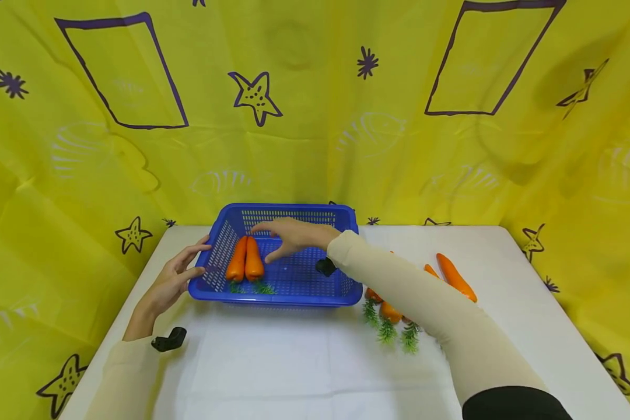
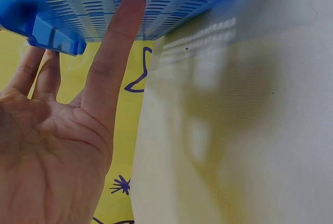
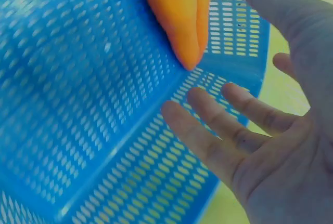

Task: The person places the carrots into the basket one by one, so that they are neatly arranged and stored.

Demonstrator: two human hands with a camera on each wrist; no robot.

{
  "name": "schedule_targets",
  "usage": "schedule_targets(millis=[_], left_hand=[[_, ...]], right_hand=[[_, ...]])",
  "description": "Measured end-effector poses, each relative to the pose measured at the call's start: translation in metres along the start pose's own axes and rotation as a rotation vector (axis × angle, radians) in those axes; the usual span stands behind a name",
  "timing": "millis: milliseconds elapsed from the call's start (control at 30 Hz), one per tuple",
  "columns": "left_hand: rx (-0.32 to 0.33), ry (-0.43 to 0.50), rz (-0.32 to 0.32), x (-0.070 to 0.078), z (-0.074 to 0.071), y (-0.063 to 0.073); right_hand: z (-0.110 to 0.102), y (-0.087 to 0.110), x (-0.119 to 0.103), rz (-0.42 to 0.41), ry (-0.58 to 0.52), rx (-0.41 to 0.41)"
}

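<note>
Two orange carrots lie side by side at the left of a blue plastic basket [image 1: 294, 300], the left carrot [image 1: 236, 262] against the right carrot [image 1: 254, 259], their green tops toward the front. My right hand [image 1: 289, 236] is over the basket just right of them, fingers spread and holding nothing. The right wrist view shows the right hand [image 3: 270, 156] apart from the carrots [image 3: 177, 16]. At the basket's left side, my left hand [image 1: 170, 280] touches the rim with its fingers extended. In the left wrist view, the thumb of the left hand [image 2: 57, 141] rests against the slotted wall.
Right of the basket, more carrots lie on the white table [image 1: 273, 361], partly hidden under my right forearm. One long carrot [image 1: 455, 277] lies farther right, and green tops [image 1: 387, 331] stick out in front. A yellow patterned curtain [image 1: 304, 163] hangs behind the table.
</note>
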State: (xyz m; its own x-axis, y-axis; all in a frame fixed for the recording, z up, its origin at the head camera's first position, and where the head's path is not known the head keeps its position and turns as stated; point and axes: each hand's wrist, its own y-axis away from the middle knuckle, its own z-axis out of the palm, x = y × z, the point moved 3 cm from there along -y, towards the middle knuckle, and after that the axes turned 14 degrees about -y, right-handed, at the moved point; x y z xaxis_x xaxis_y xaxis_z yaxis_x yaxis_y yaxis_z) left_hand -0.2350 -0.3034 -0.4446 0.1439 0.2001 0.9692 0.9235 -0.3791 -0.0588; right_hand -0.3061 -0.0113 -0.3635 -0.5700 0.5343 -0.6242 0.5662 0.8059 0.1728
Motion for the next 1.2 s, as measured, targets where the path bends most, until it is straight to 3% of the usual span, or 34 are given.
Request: schedule_targets(millis=[333, 600, 833, 1200], left_hand=[[0.000, -0.069, 0.002, -0.001, 0.001, 0.001], [-0.005, -0.062, 0.011, -0.001, 0.001, 0.001], [-0.001, -0.005, 0.021, 0.000, 0.000, 0.001], [-0.004, -0.030, 0.014, -0.001, 0.000, 0.001]], right_hand=[[-0.025, 0.056, 0.006, 0.004, 0.071, 0.095], [-0.042, 0.109, 0.030, -0.009, 0.091, 0.215], [-0.054, 0.153, 0.052, 0.057, 0.077, 0.283], [-0.060, 0.226, 0.087, 0.124, 0.054, 0.388]])
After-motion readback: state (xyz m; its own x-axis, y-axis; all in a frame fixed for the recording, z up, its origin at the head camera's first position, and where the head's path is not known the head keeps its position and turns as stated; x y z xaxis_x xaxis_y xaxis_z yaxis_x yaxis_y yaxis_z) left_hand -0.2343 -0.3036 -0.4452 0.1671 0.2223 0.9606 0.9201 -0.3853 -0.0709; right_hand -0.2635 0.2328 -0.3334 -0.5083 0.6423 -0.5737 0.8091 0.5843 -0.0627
